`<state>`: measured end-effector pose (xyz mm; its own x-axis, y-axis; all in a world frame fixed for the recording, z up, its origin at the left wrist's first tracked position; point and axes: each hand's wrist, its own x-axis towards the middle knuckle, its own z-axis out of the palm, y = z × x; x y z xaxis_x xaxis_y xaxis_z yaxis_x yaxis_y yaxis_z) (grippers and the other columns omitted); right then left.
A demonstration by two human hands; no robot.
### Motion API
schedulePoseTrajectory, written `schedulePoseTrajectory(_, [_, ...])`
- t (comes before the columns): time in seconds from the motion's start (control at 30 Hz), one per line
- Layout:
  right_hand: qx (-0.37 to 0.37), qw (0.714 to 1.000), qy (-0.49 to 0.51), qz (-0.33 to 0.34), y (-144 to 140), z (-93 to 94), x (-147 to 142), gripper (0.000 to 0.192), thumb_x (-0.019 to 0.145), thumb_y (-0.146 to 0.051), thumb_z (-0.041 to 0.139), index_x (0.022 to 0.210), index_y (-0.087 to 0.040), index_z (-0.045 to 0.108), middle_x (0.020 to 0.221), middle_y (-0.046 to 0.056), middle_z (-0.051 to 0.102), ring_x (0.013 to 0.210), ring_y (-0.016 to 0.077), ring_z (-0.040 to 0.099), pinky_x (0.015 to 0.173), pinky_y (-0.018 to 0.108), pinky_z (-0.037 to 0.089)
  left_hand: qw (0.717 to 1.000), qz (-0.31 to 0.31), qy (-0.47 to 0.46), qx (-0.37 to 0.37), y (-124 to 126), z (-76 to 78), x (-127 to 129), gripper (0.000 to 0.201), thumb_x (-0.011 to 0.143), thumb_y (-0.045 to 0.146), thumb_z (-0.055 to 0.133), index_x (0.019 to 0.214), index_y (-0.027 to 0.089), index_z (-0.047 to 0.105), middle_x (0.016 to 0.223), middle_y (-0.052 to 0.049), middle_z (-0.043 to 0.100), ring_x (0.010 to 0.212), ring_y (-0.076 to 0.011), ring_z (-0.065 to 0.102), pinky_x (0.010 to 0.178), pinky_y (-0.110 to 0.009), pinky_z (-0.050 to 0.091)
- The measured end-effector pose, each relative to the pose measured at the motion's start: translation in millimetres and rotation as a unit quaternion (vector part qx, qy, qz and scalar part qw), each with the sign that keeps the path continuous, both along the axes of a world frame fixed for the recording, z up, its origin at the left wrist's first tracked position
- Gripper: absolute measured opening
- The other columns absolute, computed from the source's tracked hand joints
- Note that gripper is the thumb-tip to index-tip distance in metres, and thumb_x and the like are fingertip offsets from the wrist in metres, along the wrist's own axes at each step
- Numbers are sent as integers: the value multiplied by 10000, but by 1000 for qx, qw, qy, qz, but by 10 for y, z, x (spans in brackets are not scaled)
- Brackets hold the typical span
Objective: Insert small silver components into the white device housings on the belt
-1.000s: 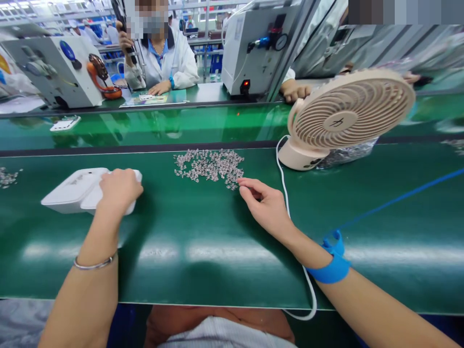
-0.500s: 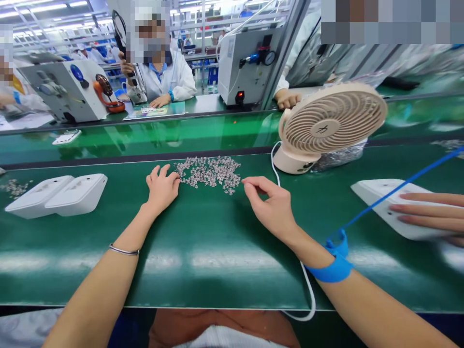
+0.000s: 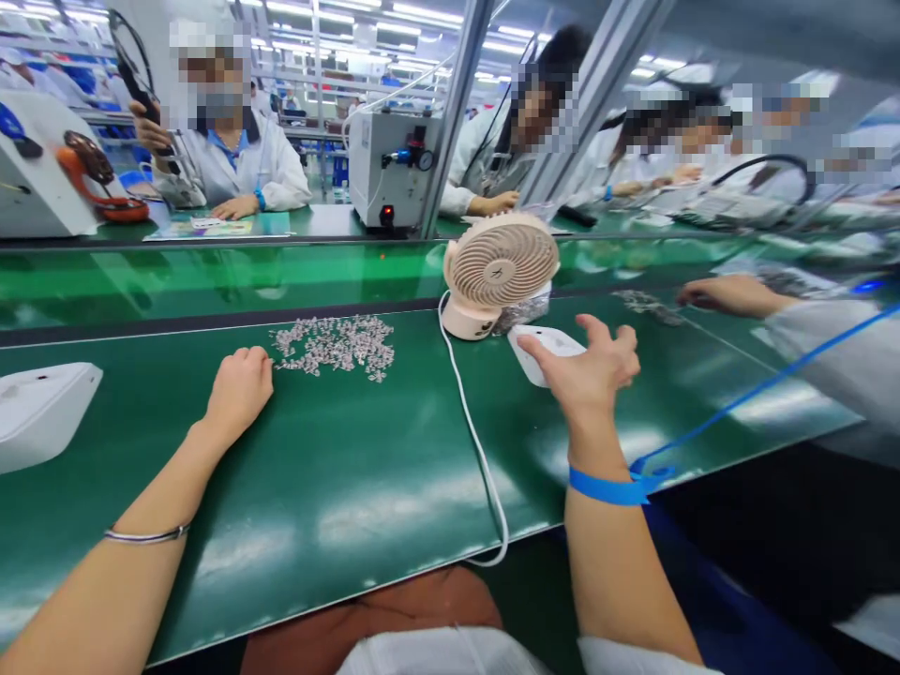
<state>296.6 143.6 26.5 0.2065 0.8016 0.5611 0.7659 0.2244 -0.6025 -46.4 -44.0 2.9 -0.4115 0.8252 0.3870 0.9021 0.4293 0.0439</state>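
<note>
White casing (image 3: 545,349) just beyond right hand (image 3: 587,375)

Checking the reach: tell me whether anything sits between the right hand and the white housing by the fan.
Nothing visible does. The right hand is open just over the white housing, with only bare belt around it.

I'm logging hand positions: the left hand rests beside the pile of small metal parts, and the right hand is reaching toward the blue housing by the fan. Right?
Not quite. The head view shows the housing is white, not blue. The rest holds: left hand by the parts pile, right hand reaching beside the fan.
</note>
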Motion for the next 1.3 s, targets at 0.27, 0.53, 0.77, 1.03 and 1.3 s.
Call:
schedulePoseTrajectory(0.27, [-195, 980, 8, -34, 171, -151, 287, 707, 505, -341, 816, 1116, -81, 571, 1115, 230, 457, 1110, 414, 394, 946, 562, 315, 998, -19, 13, 62, -2, 42, 37, 248, 819, 216, 309, 808, 153, 549, 804, -121, 604, 752, -237, 547, 726, -340, 414])
schedulePoseTrajectory(0.53, [-73, 843, -23, 532, -879, -115, -93, 681, 627, -395, 752, 1218, -174, 496, 1222, 115, 446, 1125, 271, 450, 962, 405, 404, 967, -119, -69, 215, -45, 94, 574, 170, 813, 213, 462, 915, 150, 583, 837, -51, 655, 692, -155, 572, 725, -277, 446])
schedulePoseTrajectory(0.77, [-141, 750, -127, 634, -959, 33, -600, 859, 559, -429, 851, 1303, -241, 466, 1381, 119, 318, 1266, 325, 293, 1018, 516, 312, 949, -222, -67, 213, -115, 39, 946, 265, 833, 180, 461, 1083, 139, 542, 828, -29, 666, 738, -136, 588, 721, -256, 462])
schedulePoseTrajectory(1.03, [-86, 768, 29, 634, -966, 117, -1196, 114, 788, -187, 493, 731, -172, 590, 716, 2, 585, 686, 149, 535, 673, 271, 435, 927, -254, 39, 272, -157, 100, 980, 286, 880, 174, 425, 1144, 103, 508, 875, -55, 686, 709, -136, 602, 699, -249, 449])
schedulePoseTrajectory(1.3, [-131, 744, 55, 653, -1007, 93, -1146, 129, 804, -168, 470, 719, -160, 567, 698, -6, 559, 664, 135, 498, 635, 244, 391, 919, -269, 54, 282, -185, 123, 1043, 290, 851, 117, 485, 1137, 71, 493, 865, -54, 686, 716, -127, 610, 701, -243, 436])
